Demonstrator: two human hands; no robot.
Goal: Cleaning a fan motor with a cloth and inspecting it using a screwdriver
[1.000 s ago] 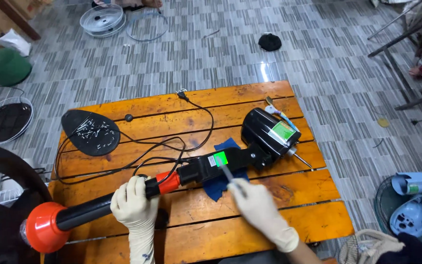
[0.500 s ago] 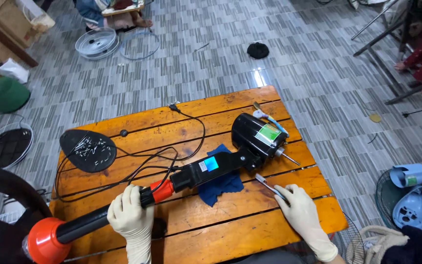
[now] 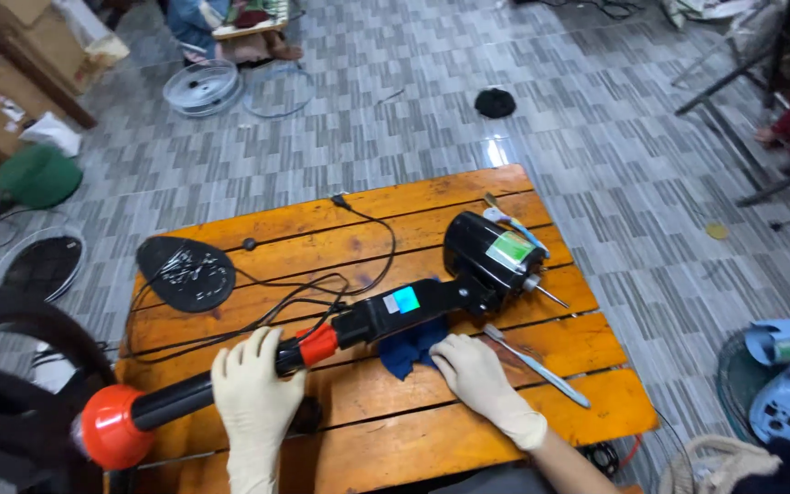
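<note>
1. The head view looks down on a wooden counter (image 3: 505, 430) made of orange planks, standing on a grey tiled floor (image 3: 395, 110).
2. A long fan stand (image 3: 368, 320) lies across the counter, from low on the left to higher on the right. It has a black pole, an orange collar and a blue sticker.
3. At the right end of the stand sits the round black fan motor (image 3: 491, 256), with a thin metal shaft sticking out.
4. At the left end, an orange cap (image 3: 116, 425) hangs past the counter edge.
5. The left hand (image 3: 253, 389) wears a white glove. Its fingers curl around the black pole, just beside the orange collar. It holds the pole.
6. The right hand (image 3: 482, 375) also wears a white glove. It lies flat and spread out on the counter, just under the middle of the stand. Its fingers touch a blue cloth (image 3: 413, 343) that lies under the stand. It grips nothing.
7. A slim metal tool (image 3: 537, 366) lies on the counter just to the right of the right hand, not touching it.
8. A black cord (image 3: 322, 284) loops over the planks above the left hand.
9. A black oval plate (image 3: 185, 273) with tiny screws on it rests near the far left side, well apart from both hands.
</note>
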